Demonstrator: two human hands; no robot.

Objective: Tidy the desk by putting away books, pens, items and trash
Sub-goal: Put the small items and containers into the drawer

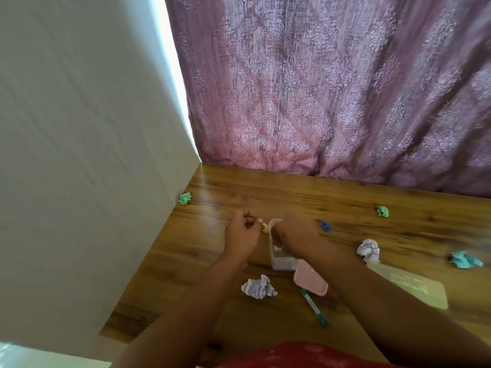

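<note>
Pinching a yellow scrap point(265, 228), the left hand point(243, 231) nears the box point(281, 261) (writing illegible).

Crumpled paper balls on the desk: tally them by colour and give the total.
Green paper balls: 2
Lilac-white paper balls: 2
Teal paper ball: 1
Total: 5

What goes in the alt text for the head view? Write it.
A person's left hand pinches a small yellow item beside a clear plastic box that the right hand reaches into, on a wooden desk strewn with crumpled paper balls, a pink lid and a teal pen.
</note>
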